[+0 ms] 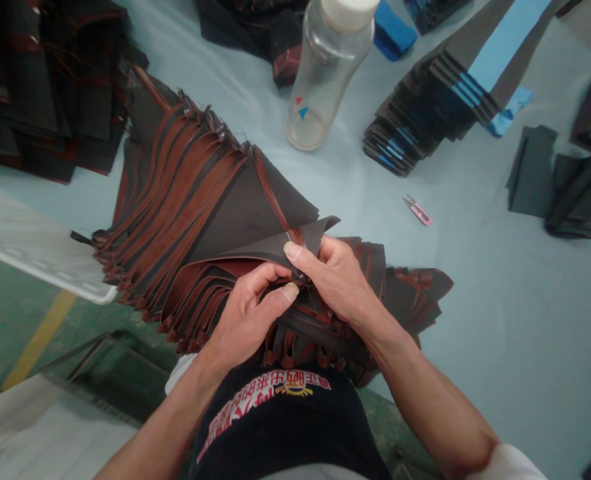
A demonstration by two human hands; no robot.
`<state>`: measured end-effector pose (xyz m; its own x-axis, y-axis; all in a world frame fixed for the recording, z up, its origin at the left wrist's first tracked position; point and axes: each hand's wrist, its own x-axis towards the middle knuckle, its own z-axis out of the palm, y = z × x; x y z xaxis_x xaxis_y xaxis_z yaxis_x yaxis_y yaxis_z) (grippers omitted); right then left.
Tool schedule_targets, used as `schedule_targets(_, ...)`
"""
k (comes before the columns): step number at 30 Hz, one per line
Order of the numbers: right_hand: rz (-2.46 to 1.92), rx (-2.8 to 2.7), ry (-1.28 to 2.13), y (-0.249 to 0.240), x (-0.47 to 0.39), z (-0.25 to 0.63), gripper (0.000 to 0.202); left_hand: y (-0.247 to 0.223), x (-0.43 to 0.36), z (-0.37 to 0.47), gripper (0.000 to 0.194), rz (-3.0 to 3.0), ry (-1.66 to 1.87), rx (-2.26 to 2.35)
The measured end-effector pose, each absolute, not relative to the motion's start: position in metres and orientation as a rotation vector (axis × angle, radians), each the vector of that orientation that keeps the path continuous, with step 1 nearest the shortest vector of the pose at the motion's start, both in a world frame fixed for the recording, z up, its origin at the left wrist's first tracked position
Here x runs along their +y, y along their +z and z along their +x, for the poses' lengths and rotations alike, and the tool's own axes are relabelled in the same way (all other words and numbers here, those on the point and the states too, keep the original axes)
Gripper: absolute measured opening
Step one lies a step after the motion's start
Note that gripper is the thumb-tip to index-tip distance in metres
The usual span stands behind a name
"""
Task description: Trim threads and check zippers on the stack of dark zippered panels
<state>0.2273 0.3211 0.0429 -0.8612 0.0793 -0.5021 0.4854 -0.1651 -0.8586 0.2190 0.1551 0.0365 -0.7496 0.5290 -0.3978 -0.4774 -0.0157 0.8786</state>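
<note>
A thick bundle of dark grey fabric pieces (pixel 225 213) with reddish-brown trim lies across the table's near edge, in front of my body. My left hand (pixel 255 303) is closed, thumb and forefinger pinching at the underside of the topmost piece. Right beside it, my right hand (pixel 332 270) grips the same piece, its thumb pressed on the grey cloth near a brown strip (pixel 270 190). The fingertips of both hands nearly meet. The folds hide the exact spot being pinched.
A clear bottle (pixel 325 73) with a white cap stands behind the bundle. Pink thread snips (pixel 418 210) lie to the right. Stacked dark pieces with blue strips (pixel 435 93) sit at the back right, more dark pieces (pixel 45 87) at the left. A white plastic bin (pixel 35 247) is at the left edge.
</note>
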Motion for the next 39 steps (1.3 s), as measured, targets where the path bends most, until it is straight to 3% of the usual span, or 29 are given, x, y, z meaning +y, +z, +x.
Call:
schedule_targets(21, 0.624, 1.892, -2.126, 0.036, 0.317, 0.225, 0.044, 0.03, 0.169, 0.222, 0.007, -0.259, 1.936, 1.484)
schedule_targets(31, 0.602, 1.7, -2.215, 0.036, 0.319, 0.224, 0.053, 0.039, 0.161, 0.208, 0.021, -0.389, 1.819, 1.212)
schedule_targets(39, 0.569, 1.644, -2.28, 0.035, 0.317, 0.22, 0.057, 0.042, 0.169, 0.197, 0.006, -0.468, 1.845, 1.24)
